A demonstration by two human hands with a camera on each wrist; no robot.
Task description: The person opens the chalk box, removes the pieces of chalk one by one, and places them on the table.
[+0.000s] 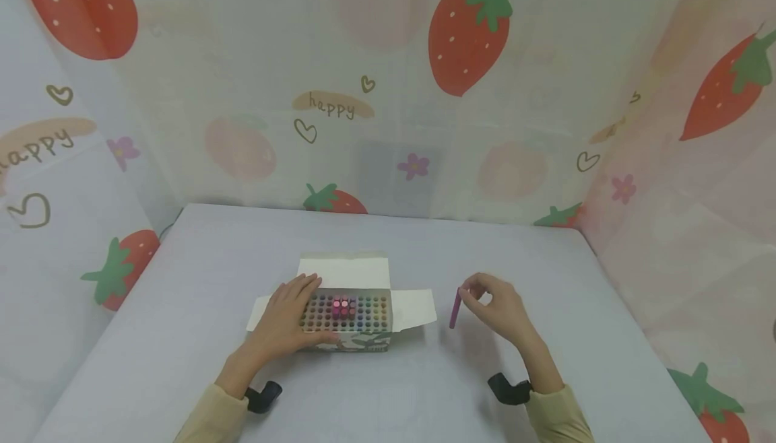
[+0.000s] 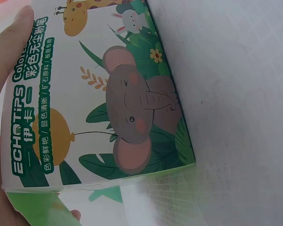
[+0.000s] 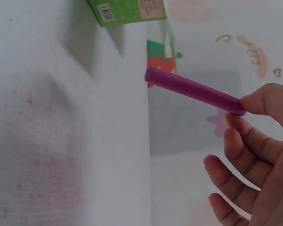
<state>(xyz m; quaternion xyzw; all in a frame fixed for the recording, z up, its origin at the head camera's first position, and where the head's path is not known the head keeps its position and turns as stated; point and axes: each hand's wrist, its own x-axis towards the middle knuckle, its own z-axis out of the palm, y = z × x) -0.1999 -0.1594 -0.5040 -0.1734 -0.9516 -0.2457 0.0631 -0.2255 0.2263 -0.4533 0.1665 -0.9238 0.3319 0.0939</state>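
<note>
Where curtains (image 1: 273, 46) edge a table (image 1: 424, 396), left hand (image 1: 285, 318) spreads over box (image 1: 366, 342), right (image 1: 500, 308) pinches chalk (image 3: 193, 91).

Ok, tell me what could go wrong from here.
The right hand pinches the purple chalk near one end only, so it might slip, drop onto the table and snap.

The side flap of the box juts out toward that hand and could get knocked.

A few pinkish chalks seem to stand higher than those around them and may get bumped.
</note>
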